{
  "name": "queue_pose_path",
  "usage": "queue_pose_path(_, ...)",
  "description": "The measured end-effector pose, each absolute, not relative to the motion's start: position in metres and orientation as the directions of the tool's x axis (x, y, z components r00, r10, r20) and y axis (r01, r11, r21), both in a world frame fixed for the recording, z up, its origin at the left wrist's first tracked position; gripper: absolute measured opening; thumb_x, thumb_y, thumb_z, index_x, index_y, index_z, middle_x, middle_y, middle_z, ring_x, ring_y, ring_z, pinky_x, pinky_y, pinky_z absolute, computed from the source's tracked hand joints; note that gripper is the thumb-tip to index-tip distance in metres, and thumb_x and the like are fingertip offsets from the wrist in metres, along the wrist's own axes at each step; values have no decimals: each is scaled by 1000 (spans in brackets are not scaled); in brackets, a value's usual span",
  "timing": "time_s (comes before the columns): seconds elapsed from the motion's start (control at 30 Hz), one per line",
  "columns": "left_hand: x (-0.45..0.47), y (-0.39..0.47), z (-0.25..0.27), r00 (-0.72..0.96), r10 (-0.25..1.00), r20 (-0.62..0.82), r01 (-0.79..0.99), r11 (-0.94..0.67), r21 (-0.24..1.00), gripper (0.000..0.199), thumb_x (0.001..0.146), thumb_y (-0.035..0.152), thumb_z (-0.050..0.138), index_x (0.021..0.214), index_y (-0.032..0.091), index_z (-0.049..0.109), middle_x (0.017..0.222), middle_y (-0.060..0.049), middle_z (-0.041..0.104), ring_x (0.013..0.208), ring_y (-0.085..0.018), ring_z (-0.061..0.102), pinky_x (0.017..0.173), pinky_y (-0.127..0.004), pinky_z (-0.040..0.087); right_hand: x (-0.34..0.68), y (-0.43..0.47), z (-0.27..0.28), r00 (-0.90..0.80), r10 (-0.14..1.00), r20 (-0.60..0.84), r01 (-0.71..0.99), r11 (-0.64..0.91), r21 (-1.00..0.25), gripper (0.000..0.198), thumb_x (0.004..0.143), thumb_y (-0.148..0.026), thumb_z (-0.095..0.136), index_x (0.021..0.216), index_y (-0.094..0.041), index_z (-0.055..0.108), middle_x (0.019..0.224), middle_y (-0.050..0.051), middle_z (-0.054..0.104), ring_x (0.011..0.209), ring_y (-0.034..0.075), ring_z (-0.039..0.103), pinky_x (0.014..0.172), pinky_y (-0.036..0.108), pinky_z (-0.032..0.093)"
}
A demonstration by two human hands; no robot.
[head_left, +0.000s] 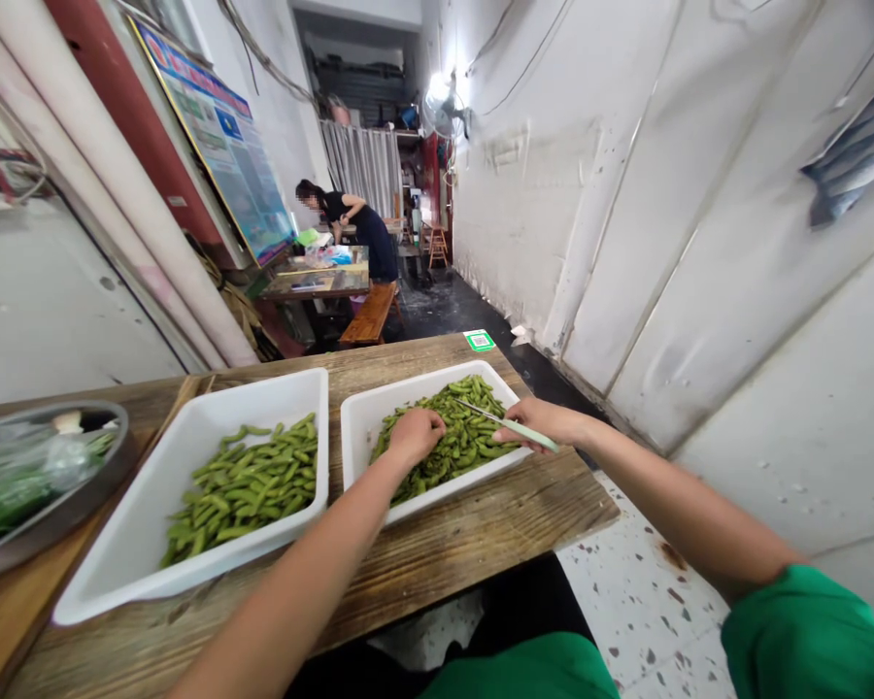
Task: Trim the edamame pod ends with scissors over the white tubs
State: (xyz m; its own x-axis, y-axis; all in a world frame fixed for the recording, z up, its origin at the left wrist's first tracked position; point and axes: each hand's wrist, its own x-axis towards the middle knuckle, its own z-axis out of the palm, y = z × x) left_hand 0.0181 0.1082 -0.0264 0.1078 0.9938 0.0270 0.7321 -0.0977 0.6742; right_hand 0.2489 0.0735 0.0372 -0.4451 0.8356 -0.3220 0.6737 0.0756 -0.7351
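Note:
My right hand (pixel 543 422) grips the pale green handles of a pair of scissors (pixel 506 423), whose blades point left over the right white tray (pixel 356 442). Green soybean pods (pixel 473 437) are heaped in that tray. Above the heap, my left hand (pixel 417 435) has its fingers curled together at the pods; whatever lies between the fingertips is hidden. To the left, a second white tray (pixel 146 495) holds more soybean pods (pixel 252 490), piled toward its right side.
Both trays stand on a wooden table (pixel 437 563). At its left end sits a metal basin (pixel 120 437) with bagged greens. A green QR-code card (pixel 479 341) lies at the far edge. Further back, a person (pixel 360 218) bends over another table (pixel 320 282) beside a wooden bench (pixel 370 316).

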Motion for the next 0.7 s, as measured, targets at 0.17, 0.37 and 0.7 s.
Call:
queue_pose_path(0.17, 34, 106, -31, 115, 992, 54, 780, -124, 614, 7, 57, 15, 69, 55, 19, 63, 63, -6, 64, 75, -21, 57, 70, -27, 37, 245, 72, 35, -402, 860, -315, 715, 79, -695, 42, 63, -55, 64, 60, -15, 53, 39, -5, 46, 32, 8, 42, 32, 18, 33)
queue_pose_path(0.37, 39, 108, -32, 119, 988, 101, 792, -156, 591, 9, 70, 21, 59, 63, 18, 65, 73, -11, 66, 79, -24, 58, 73, -30, 37, 246, 71, 32, -366, 884, -290, 754, 99, -650, 42, 64, -57, 63, 66, -15, 56, 47, -1, 51, 36, 10, 47, 33, 19, 36)
queue_pose_path(0.7, 34, 109, -29, 107, 986, 130, 712, -167, 682, 5, 61, 15, 64, 58, 18, 62, 70, -8, 65, 75, -21, 57, 72, -29, 38, 247, 70, 28, -327, 919, -221, 779, 130, -613, 45, 61, -58, 65, 68, -14, 60, 50, 0, 54, 39, 10, 48, 38, 19, 34)
